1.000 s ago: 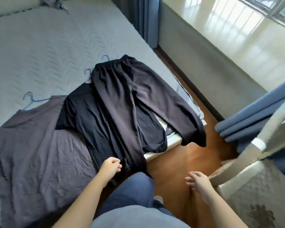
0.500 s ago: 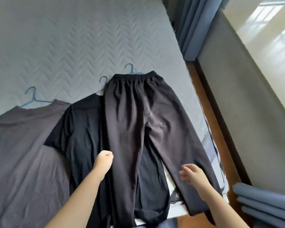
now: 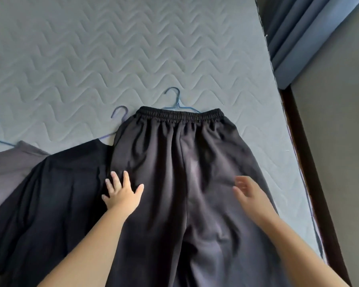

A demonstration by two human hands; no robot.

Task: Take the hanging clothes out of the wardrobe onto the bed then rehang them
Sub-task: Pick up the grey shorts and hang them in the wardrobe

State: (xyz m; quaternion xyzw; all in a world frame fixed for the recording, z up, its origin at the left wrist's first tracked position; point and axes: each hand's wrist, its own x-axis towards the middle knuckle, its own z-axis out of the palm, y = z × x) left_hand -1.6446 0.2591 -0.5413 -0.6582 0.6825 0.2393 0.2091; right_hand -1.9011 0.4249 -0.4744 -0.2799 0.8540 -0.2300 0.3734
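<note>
Dark, creased trousers (image 3: 187, 162) with a gathered elastic waistband lie flat, with a blue hanger (image 3: 177, 101) hook above it. The left hand (image 3: 123, 195) presses spread-fingered on their left edge. The right hand (image 3: 251, 195), relaxed and empty, is over their right side.

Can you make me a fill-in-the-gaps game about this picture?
1. The black trousers lie spread out on the ___.
2. The hanger poking out above their waistband is coloured ___.
3. The black T-shirt lies on the side of the ___ hand.
4. The left hand and the right hand hold ___.

Missing words: bed; blue; left; nothing.
</note>
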